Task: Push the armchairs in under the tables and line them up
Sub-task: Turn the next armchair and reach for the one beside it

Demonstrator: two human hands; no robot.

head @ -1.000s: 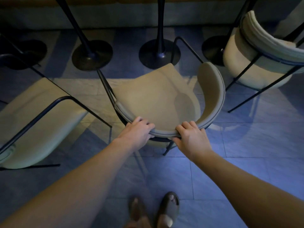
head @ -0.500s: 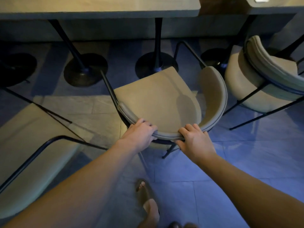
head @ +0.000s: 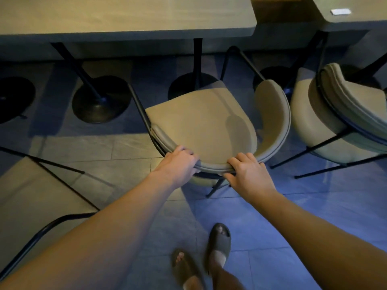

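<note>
From my remote feed, both hands are on the curved, padded backrest of the beige armchair (head: 201, 124), which stands on the tiled floor (head: 303, 216) just short of the long surface (head: 125, 15), its seat front nearing the edge and the round black pedestal base (head: 191, 84). The left hand (head: 178, 164) wraps its fingers over the top of the backrest rim; the right hand (head: 248, 173) does the same beside it, thumb below the rim, so each grip is closed around the upholstered edge. I judge the chair light enough to slide on thin black metal legs, the frame stiff, the padding slightly yielding; the back rim looks the natural hold. A second armchair (head: 339, 114) stands just to the right, near another surface (head: 345, 17).
</note>
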